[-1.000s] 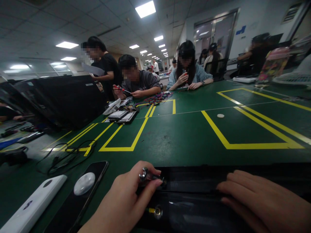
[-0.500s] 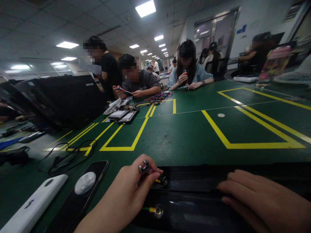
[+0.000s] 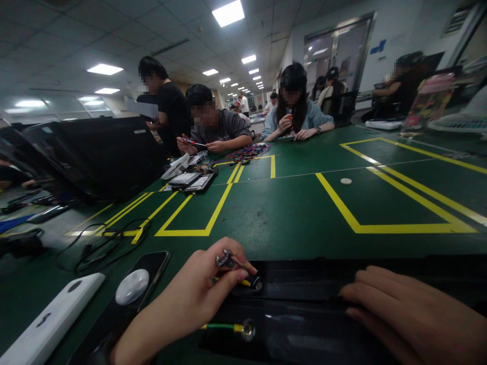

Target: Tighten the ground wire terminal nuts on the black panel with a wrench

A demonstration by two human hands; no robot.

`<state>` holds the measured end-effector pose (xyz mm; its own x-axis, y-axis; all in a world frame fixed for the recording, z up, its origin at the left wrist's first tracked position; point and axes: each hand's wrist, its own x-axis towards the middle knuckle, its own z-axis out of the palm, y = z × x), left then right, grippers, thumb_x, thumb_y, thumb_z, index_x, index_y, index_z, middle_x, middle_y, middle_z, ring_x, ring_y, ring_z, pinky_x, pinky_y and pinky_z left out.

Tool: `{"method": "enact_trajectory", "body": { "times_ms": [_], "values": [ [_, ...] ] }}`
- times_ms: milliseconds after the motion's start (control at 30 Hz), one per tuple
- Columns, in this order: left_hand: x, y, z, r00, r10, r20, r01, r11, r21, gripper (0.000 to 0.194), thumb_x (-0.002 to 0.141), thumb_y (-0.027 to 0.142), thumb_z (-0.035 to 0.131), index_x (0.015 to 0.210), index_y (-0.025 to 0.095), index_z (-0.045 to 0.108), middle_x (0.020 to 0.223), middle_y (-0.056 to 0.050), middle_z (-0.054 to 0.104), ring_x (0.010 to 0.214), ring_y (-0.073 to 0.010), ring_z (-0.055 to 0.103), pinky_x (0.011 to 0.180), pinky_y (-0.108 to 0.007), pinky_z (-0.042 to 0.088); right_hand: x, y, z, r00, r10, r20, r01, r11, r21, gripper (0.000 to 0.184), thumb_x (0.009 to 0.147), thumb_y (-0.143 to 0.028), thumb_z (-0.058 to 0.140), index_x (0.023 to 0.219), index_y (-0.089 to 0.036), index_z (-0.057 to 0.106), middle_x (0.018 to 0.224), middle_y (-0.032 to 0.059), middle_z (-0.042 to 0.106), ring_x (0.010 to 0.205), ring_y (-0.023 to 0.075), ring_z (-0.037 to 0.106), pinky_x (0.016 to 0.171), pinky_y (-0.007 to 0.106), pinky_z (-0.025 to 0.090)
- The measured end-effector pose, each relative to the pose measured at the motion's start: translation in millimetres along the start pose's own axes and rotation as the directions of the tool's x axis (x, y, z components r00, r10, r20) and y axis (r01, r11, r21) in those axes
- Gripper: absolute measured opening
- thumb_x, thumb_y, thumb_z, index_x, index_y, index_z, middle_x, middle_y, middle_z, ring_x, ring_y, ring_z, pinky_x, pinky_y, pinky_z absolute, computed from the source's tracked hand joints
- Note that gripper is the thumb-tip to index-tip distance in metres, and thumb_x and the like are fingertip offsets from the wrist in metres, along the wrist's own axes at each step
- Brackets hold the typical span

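Observation:
Between its thumb and forefinger my left hand (image 3: 207, 289) grips a small metal wrench (image 3: 225, 259). One jaw end sticks up above the fingers. The far end reaches a bolt with a nut (image 3: 257, 284) on a long black panel (image 3: 300, 276), where a yellow-sleeved wire terminal sits; fingers hide part of that contact. Nearer me, a green wire with a yellow sleeve (image 3: 224, 327) ends in a ring terminal under a second bolt (image 3: 248, 330). My right hand (image 3: 407, 314) lies flat on the panel's right part, fingers stretched out, holding nothing visible.
Left of my arm lie a phone (image 3: 152, 276) with a round white disc (image 3: 132, 286), a white power bank (image 3: 49, 324) and a black cable (image 3: 102, 248). Hard drives (image 3: 200, 182) and wire bundles (image 3: 247, 153) sit farther off. Two co-workers sit opposite. Yellow tape marks the green table (image 3: 274, 213).
My left hand has turned slightly, and the wrench's upper end has shifted a little up and left. More of the green wire shows. My right hand stays put.

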<state>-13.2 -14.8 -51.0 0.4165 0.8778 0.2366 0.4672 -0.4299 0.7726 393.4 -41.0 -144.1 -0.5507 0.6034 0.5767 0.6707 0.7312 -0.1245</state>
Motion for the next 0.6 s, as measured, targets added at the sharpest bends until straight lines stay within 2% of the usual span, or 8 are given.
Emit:
{"method": "enact_trajectory", "body": {
  "times_ms": [67,233,333,467,600],
  "values": [
    [1,1,0.8,0.999,-0.031,-0.019,0.030,0.999,-0.043,0.009,0.115,0.022,0.076,0.108,0.028,0.075,0.105,-0.007,0.099,0.100,-0.0263,0.100,0.088,-0.034,0.078,2,-1,-2,1.000,-0.013,0.014,0.013,0.999,-0.031,0.024,0.120,-0.036,0.066,0.131,-0.035,0.088,0.120,0.0037,0.095,0.100,0.0270,0.092,0.088,0.037,0.078],
    [4,2,4.2,0.975,-0.219,-0.040,0.204,0.950,-0.236,0.011,0.110,0.028,0.083,0.109,0.028,0.071,0.108,-0.012,0.103,0.097,-0.0276,0.101,0.088,-0.038,0.081,1,0,-3,0.996,-0.071,0.052,0.078,0.987,-0.140,0.027,0.123,-0.036,0.059,0.132,-0.034,0.084,0.120,0.0048,0.093,0.101,0.0274,0.093,0.088,0.040,0.080],
    [4,2,5.4,0.959,-0.278,-0.050,0.252,0.921,-0.297,0.014,0.107,0.028,0.086,0.110,0.028,0.072,0.109,-0.012,0.104,0.100,-0.0281,0.102,0.090,-0.038,0.081,-6,2,-1,0.999,-0.033,0.021,0.035,0.994,-0.101,0.026,0.122,-0.039,0.065,0.136,-0.035,0.087,0.125,0.0048,0.095,0.105,0.0288,0.093,0.092,0.042,0.080],
    [2,6,4.2,0.952,-0.294,-0.084,0.261,0.925,-0.274,0.011,0.104,0.028,0.087,0.102,0.027,0.077,0.107,-0.012,0.105,0.101,-0.0296,0.102,0.087,-0.036,0.080,-11,4,2,0.998,0.060,-0.030,-0.059,0.998,0.018,0.037,0.116,-0.060,0.079,0.144,-0.038,0.090,0.121,0.0065,0.095,0.115,0.0356,0.092,0.095,0.048,0.079],
    [-2,9,3.5,0.953,-0.274,-0.131,0.250,0.953,-0.170,0.006,0.103,0.028,0.086,0.098,0.026,0.085,0.103,-0.009,0.104,0.094,-0.0294,0.101,0.082,-0.035,0.078,-11,2,3,0.997,0.075,-0.035,-0.074,0.996,0.047,0.046,0.115,-0.070,0.079,0.146,-0.038,0.090,0.118,0.0075,0.095,0.117,0.0376,0.091,0.095,0.049,0.079]
  ]
}}
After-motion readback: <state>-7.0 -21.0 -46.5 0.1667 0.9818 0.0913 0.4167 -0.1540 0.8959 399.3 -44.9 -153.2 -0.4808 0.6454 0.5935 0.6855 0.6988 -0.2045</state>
